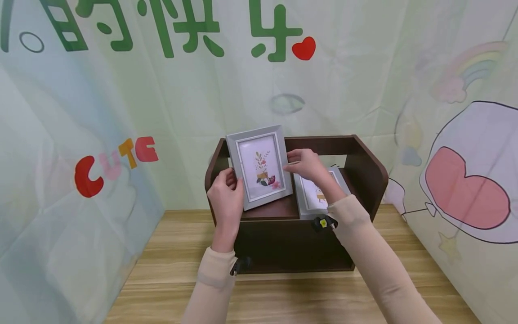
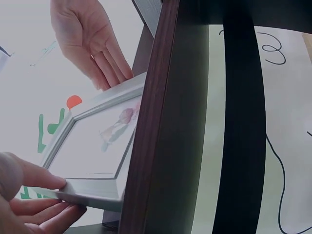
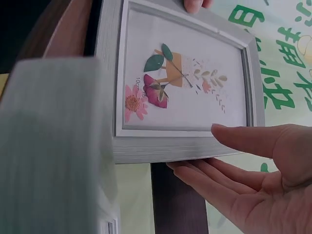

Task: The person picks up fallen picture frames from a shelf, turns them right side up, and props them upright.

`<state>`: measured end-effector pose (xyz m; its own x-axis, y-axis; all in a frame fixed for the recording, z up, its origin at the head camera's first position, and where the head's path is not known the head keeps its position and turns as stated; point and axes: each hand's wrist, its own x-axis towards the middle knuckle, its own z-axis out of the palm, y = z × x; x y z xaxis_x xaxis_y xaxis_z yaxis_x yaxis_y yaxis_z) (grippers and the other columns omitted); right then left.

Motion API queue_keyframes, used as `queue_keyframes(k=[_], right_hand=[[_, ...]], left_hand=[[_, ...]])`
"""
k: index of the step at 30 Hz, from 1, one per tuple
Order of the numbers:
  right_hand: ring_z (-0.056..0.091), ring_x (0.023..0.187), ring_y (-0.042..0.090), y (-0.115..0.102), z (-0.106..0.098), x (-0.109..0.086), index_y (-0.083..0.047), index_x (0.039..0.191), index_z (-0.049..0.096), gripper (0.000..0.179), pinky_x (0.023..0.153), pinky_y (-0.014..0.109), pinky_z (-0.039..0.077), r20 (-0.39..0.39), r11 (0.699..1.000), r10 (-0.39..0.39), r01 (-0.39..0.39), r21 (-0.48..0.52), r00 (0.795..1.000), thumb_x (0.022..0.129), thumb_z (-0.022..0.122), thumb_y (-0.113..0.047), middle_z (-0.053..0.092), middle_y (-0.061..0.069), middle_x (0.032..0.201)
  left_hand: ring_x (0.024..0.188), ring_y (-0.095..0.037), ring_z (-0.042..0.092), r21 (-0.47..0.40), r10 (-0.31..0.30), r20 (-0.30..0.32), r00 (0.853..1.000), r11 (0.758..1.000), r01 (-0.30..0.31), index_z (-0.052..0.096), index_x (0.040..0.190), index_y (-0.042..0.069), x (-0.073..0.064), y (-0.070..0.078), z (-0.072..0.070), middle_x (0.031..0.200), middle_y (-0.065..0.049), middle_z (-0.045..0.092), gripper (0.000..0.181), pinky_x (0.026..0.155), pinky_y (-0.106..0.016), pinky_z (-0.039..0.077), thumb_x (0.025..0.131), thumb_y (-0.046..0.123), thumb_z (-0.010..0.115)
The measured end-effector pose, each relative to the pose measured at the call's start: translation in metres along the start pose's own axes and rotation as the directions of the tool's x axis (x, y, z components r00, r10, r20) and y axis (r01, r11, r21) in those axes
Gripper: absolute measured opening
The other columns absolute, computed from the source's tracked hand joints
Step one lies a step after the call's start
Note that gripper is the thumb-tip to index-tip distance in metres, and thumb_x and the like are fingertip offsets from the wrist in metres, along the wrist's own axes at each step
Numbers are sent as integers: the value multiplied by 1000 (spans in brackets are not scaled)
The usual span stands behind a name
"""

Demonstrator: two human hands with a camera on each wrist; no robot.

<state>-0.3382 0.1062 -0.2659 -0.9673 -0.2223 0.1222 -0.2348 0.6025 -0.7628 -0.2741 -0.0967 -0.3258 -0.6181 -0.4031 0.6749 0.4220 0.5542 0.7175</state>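
A grey picture frame (image 1: 259,171) with a flower print stands tilted over the left part of a dark brown wooden rack (image 1: 297,245). My left hand (image 1: 227,198) pinches its left edge, thumb in front and fingers behind, as the left wrist view (image 2: 48,195) shows. At the opposite edge is my right hand (image 1: 305,164), its thumb over the front border and its fingers reaching behind in the right wrist view (image 3: 253,170). A second grey picture frame (image 1: 302,204) lies in the rack's right part, partly covered by my right forearm.
The rack has raised side panels (image 1: 368,171) and a back rail (image 1: 319,145). It stands on a wood-grain table (image 1: 174,265). Printed cloth (image 1: 352,99) with green characters and cartoon drawings hangs behind and at both sides.
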Motion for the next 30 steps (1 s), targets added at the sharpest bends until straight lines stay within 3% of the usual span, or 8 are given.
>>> queue_keyframes(k=[8,16,30], right_hand=[[60,115,28,2,7,-8,-1,127,57,45,94,42,50,-86,998,6,0,64,996,86,69,-16,62,17,124],[60,114,30,4,12,-18,1,128,56,47,93,43,50,-136,998,-42,48,43,990,86,68,-16,60,18,128],[63,109,30,4,21,-34,-2,130,56,47,91,43,52,-210,991,-79,100,89,974,86,68,-10,62,18,125]], left_hand=[[84,-27,71,14,-1,1,1000,1000,1,66,107,-4,3,-1,3,97,-20,69,25,74,-35,58,84,4,68],[87,-29,70,33,1,25,1000,999,-2,66,108,-5,6,-1,5,99,-21,69,25,75,-36,58,85,2,66],[88,-29,70,109,-8,148,989,994,-9,65,106,-5,17,3,2,100,-20,70,22,75,-40,58,85,2,65]])
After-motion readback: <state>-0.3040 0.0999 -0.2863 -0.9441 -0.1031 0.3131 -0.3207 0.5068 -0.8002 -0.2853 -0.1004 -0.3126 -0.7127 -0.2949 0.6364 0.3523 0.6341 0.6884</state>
